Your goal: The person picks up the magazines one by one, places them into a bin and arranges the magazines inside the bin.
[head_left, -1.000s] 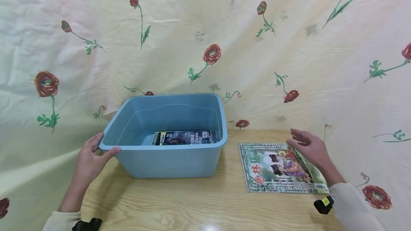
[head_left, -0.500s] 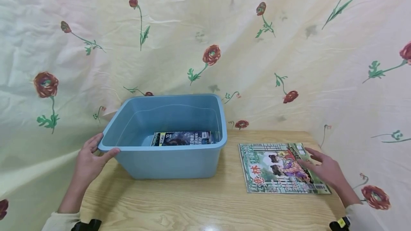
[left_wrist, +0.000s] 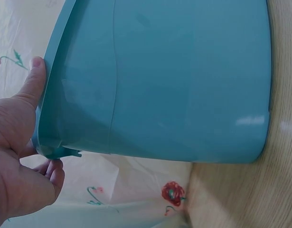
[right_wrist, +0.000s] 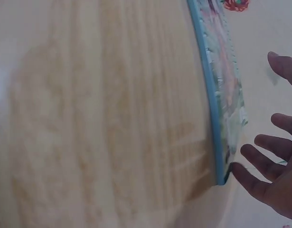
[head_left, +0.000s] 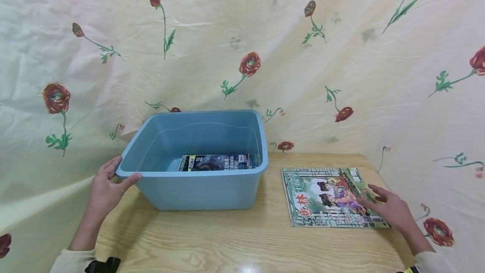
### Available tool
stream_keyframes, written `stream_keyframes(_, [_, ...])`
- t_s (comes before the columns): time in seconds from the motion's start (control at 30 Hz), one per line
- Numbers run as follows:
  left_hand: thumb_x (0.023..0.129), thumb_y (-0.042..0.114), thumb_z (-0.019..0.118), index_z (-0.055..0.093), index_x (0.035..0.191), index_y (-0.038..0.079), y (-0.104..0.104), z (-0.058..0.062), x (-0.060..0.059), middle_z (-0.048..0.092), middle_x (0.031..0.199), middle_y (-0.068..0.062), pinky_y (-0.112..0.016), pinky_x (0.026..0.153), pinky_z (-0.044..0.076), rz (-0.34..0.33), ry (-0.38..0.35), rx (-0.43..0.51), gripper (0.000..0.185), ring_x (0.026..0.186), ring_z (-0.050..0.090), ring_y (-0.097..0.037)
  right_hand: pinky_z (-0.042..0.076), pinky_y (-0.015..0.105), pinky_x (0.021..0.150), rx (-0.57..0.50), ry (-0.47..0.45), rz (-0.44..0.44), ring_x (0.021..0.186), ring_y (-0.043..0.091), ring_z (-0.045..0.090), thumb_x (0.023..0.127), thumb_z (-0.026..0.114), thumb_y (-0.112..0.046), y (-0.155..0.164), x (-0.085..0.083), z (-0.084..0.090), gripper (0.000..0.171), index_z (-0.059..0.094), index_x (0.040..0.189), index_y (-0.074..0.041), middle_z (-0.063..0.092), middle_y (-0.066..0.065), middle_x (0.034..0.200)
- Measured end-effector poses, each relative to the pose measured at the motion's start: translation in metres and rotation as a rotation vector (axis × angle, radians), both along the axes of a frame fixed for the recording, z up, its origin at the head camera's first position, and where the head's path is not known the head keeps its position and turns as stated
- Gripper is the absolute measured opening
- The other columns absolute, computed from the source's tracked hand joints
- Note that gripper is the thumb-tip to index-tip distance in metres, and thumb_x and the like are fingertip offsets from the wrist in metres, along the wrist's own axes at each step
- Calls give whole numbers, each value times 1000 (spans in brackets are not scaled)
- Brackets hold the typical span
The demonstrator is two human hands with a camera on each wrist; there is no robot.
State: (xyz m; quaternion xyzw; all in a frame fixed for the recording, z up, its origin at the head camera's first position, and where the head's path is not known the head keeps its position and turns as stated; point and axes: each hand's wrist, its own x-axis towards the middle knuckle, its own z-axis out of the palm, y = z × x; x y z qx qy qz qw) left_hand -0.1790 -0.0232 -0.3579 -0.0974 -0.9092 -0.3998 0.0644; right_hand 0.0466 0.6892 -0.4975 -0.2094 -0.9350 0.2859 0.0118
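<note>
A blue plastic storage bin (head_left: 201, 193) stands upright on the table. My left hand (head_left: 106, 191) grips its rim at the near left corner, thumb along the front and fingers round the side; the left wrist view shows the same hold on the bin (left_wrist: 183, 85). At the right lies a flat green magazine (head_left: 322, 201) with two cartoon figures on its cover. Over its right edge hovers my right hand (head_left: 394, 210), fingers spread. The right wrist view has these fingertips close to the corner of the magazine (right_wrist: 221, 71), with nothing held.
Inside the bin lies a dark magazine (head_left: 217, 162), its lower part hidden by the front wall. A floral cloth (head_left: 212, 24) hangs behind and along the sides. The wooden table (head_left: 242, 239) ends just beyond the green magazine's right side.
My right hand has moved right and toward me, from above the green magazine to its right edge. My left hand, the bin and the magazines have stayed in place.
</note>
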Motion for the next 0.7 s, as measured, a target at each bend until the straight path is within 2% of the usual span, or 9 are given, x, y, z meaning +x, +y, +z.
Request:
stream_keyframes(0.27, [92,35,78,25,158,-6,1,1,0,23,162,-32,-69,102,41,-5,-3,7,95,137,37,-61,49,68,88,18,-55,-13,118,62,52,92,64,-64,6,2,-11,101,36,148,15,47,47,134])
stream_keyframes(0.53, [92,36,78,26,158,-7,1,1,-1,24,162,-32,-69,102,41,-2,-3,3,94,136,38,-61,41,74,97,19,-119,-38,126,68,37,82,71,-71,3,-2,-16,115,33,150,14,35,49,142])
stream_keyframes(0.7, [92,36,79,27,158,-6,1,1,-1,24,161,-32,-69,102,41,0,-1,8,94,136,38,-61,40,73,98,16,-101,-63,124,66,41,78,79,-66,0,-2,-16,114,38,147,14,40,49,138])
